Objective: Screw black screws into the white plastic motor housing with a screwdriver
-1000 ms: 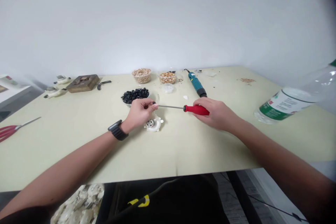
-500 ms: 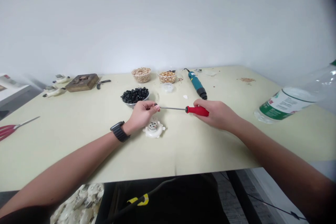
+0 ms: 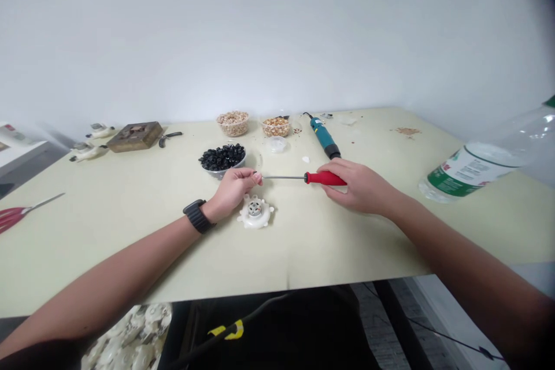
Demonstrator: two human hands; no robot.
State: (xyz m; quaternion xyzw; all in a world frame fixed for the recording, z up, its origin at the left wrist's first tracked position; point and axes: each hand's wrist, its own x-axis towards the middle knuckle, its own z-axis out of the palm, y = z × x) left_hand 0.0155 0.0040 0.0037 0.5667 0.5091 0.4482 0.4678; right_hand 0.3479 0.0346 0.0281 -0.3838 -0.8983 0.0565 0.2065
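Observation:
My right hand [image 3: 353, 185] grips the red handle of a screwdriver [image 3: 323, 178], whose thin metal shaft lies level and points left. At the shaft's far end, the thumb and fingers of my left hand [image 3: 236, 189] are pinched together around the tip. A small dark bit shows at those fingertips, too small to make out. Just below my left hand, a white plastic housing with a round metal motor [image 3: 255, 212] in its middle lies on the table. Behind my left hand stands a clear bowl of black plastic parts [image 3: 222, 159].
Two tubs of small parts [image 3: 233, 123] stand by the wall, with a teal power tool [image 3: 324, 137] to their right. A large plastic bottle [image 3: 472, 167] is at right; red-handled scissors [image 3: 26, 213], pliers [image 3: 169, 138] and a wooden block [image 3: 135, 137] are at left. White housings [image 3: 134, 335] fill a container below.
My right hand has opened its grip slightly and shifted a little on the screwdriver handle. My left hand stays pinched at the tip; the view has moved very slightly.

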